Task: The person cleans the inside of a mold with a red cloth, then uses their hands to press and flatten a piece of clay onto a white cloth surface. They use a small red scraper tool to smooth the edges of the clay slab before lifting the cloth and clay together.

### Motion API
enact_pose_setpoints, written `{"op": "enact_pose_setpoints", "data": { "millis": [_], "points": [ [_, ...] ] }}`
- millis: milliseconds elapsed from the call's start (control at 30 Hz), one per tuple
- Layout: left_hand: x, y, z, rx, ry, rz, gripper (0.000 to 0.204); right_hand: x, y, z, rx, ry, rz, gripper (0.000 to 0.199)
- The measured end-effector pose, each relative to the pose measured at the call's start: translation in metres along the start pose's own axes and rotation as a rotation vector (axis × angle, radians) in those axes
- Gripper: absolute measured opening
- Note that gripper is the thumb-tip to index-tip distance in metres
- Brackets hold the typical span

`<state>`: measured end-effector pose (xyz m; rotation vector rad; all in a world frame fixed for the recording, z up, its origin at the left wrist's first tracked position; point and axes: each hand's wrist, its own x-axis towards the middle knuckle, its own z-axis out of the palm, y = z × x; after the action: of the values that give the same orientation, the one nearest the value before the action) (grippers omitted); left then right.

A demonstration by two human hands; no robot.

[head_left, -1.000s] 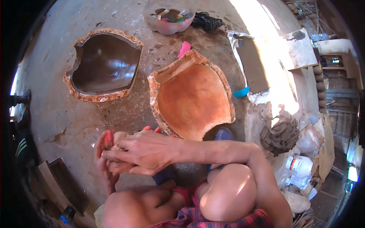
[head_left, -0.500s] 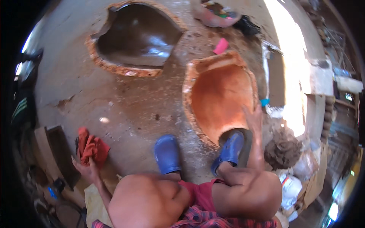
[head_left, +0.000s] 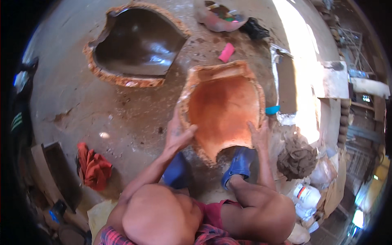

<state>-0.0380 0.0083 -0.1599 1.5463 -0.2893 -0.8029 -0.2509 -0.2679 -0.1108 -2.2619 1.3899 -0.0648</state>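
An orange clay mould half [head_left: 222, 104], hollow side up with a rough thick rim, is held between my two hands above my feet. My left hand [head_left: 179, 134] grips its left rim, thumb over the inner edge and fingers around the outside. On the lower right rim my right hand [head_left: 260, 134] holds in the same way, its fingers mostly hidden behind the wall. A second mould half [head_left: 139, 47], lined with smooth dark wet clay, lies on the floor at the far left. A crumpled red cloth [head_left: 94, 167] rests on the floor at left.
A lump of grey clay [head_left: 297, 157] sits at right, beside plastic bags. Beyond the held mould are a pink piece [head_left: 226, 52], a black plastic bag [head_left: 255, 28] and a bowl of small items [head_left: 204, 22]. A wooden trough [head_left: 55, 173] stands at left.
My left hand has let go of the red cloth and come across to grip the mould's left rim. The mould is now raised and tilted between both hands.
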Motion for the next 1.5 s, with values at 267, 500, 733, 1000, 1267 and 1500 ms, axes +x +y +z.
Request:
{"op": "enact_pose_setpoints", "data": {
  "millis": [267,500,733,1000,1267,1500],
  "points": [
    [-0.052,-0.008,-0.052,-0.127,0.015,-0.097,0.091,-0.036,-0.016,-0.01,-0.035,-0.262,0.041,0.059],
    [-0.052,0.001,-0.069,-0.036,0.025,-0.126,0.089,0.053,-0.023,-0.058,-0.098,-0.413,-0.201,0.061],
    [-0.035,0.067,-0.097,0.241,0.253,0.133,0.094,0.089,0.07,-0.04,-0.175,0.04,-0.169,0.055],
    [0.034,0.199,-0.029,0.848,-0.022,0.63,0.067,0.128,0.237,-0.055,-0.369,0.038,0.005,0.037],
    [0.069,0.264,0.077,1.187,-0.509,0.516,0.07,0.136,0.242,-0.084,-0.194,0.005,-0.202,0.013],
    [0.097,0.268,0.158,1.105,-0.624,0.311,0.059,0.136,0.225,-0.075,-0.077,-0.047,-0.305,0.012]
  ]
}}
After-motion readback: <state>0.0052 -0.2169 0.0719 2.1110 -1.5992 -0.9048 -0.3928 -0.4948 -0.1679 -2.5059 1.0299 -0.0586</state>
